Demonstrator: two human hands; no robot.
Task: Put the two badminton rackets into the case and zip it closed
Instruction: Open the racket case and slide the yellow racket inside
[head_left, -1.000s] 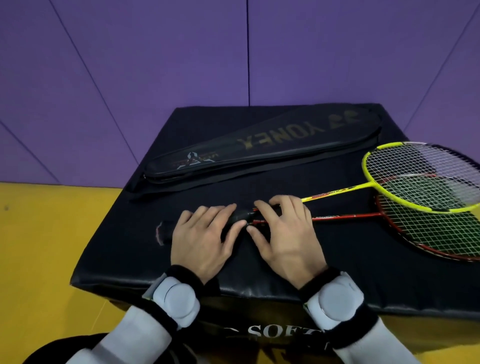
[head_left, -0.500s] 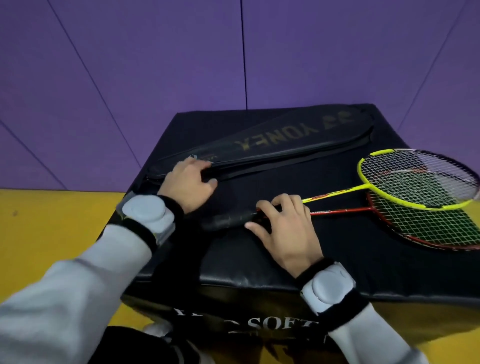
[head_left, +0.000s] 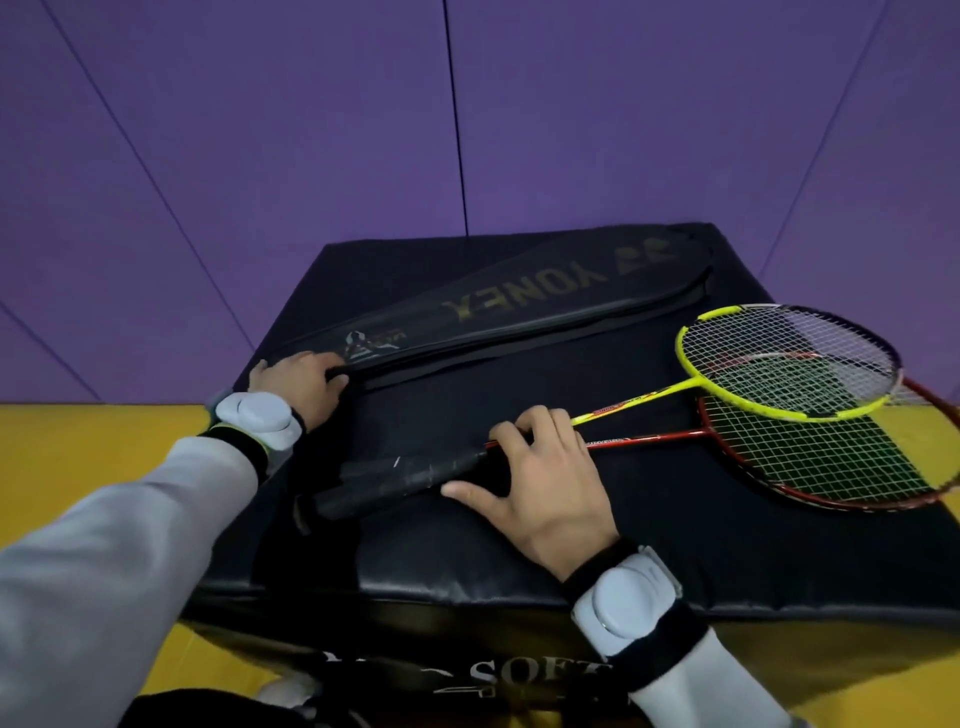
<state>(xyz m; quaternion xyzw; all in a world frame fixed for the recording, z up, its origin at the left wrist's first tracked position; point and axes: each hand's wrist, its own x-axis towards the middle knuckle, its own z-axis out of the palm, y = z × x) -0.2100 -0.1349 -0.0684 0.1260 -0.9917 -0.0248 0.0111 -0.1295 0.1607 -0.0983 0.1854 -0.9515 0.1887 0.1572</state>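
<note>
A black racket case (head_left: 519, 301) with gold lettering lies flat across the far half of a black padded block (head_left: 623, 545). My left hand (head_left: 296, 382) grips the case's narrow handle end at the left. A yellow racket (head_left: 789, 364) lies over a red racket (head_left: 831, 467), heads to the right and past the block's edge. Their black grips (head_left: 395, 480) lie side by side near the front. My right hand (head_left: 540, 478) rests on the grips where the shafts begin, fingers curled over them.
The block stands on a yellow floor (head_left: 78, 441) in front of purple padded wall panels (head_left: 260, 130). White lettering (head_left: 519, 675) shows on the block's front face.
My left hand left the racket grips and went up-left to the case's narrow end, where it now holds. My right hand stays on the grips. The camera tilted slightly.
</note>
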